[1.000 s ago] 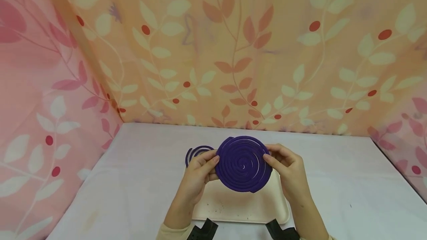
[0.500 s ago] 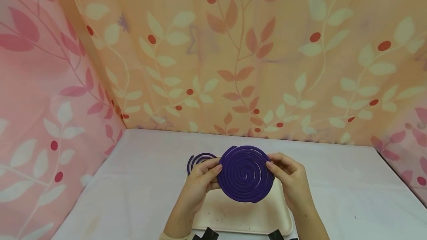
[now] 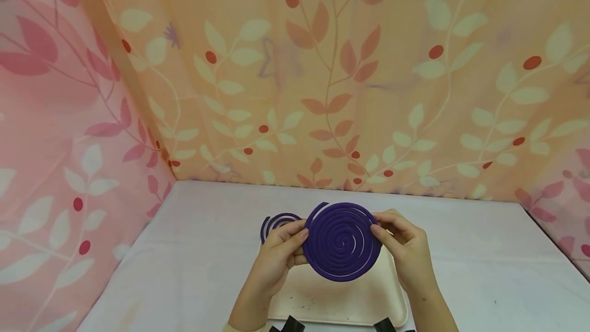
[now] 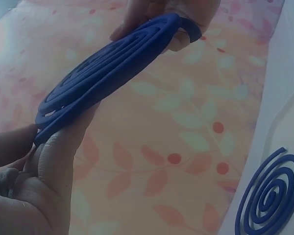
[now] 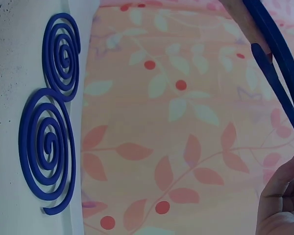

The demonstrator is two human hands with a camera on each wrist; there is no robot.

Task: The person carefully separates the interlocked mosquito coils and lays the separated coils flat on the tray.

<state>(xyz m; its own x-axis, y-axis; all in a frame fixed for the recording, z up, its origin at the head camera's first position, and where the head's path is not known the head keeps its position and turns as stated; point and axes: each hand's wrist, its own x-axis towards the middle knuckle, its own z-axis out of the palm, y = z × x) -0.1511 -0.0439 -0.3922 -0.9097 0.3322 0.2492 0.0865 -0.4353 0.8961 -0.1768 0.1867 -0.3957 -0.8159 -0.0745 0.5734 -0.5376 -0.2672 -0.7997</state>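
A purple mosquito coil disc (image 3: 342, 242), tightly wound, is held up over the tray in the head view. My left hand (image 3: 282, 252) pinches its left rim between thumb and fingers. At the right rim my right hand (image 3: 405, 245) pinches it with thumb and fingers. One outer end stands slightly away from the rim at the upper left. The left wrist view shows the disc (image 4: 108, 63) nearly edge-on between both hands. In the right wrist view, two looser coils, an upper one (image 5: 45, 54) and a lower one (image 5: 23, 137), lie on the tray.
A cream tray (image 3: 341, 304) with dark crumbs rests on the white-covered table (image 3: 193, 260). In the head view a loose coil (image 3: 264, 227) shows partly behind my left hand. Patterned orange and pink curtains (image 3: 276, 91) border the table behind and at the sides.
The head view has tilted, so the scene sits lower. The disc's outer end at the upper left stands further out, and the tip at its lower edge no longer sticks out. Both hands keep holding it.
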